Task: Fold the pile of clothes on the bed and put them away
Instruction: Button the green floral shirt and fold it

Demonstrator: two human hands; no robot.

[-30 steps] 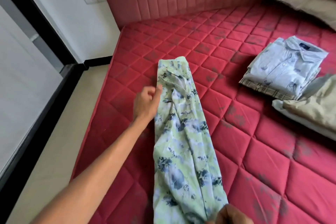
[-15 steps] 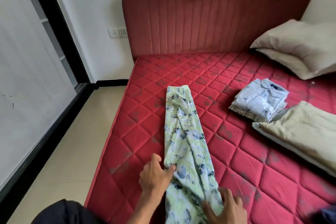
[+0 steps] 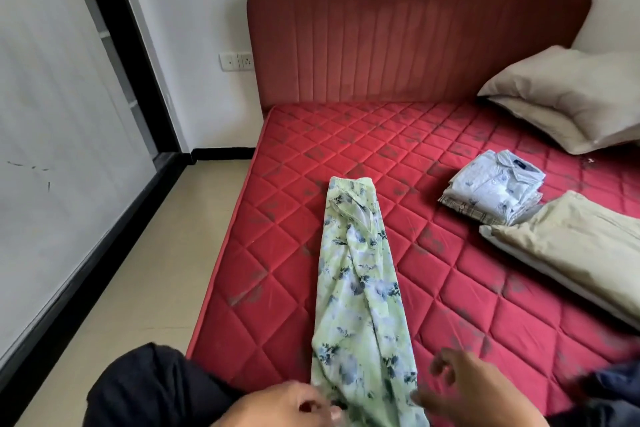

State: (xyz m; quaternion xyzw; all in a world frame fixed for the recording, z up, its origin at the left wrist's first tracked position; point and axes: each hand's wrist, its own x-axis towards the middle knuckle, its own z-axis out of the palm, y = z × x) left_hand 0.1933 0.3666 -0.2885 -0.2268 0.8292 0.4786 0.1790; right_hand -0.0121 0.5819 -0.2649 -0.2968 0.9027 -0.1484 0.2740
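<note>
Left hand [image 3: 294, 406], fingers curled, at the near left edge of the green floral garment [image 3: 360, 291], grip on it indistinct through blur; right hand [image 3: 474, 388] spread loose beside the right edge, holding nothing. Both wrists cut off by the frame. Garment folded into a long strip on a red quilted mattress [image 3: 433, 274]; folded shirts [image 3: 491, 191], pillows [image 3: 568, 97], red padded headboard [image 3: 415, 42] beyond

We can read no text here. The one candidate is a small dark tag inside the collar of the folded shirt [image 3: 498, 180] on the bed — too small and blurred for us to make out a word or brand. The wall sockets [image 3: 237, 61] show only their holes — no lettering we can tell.
</note>
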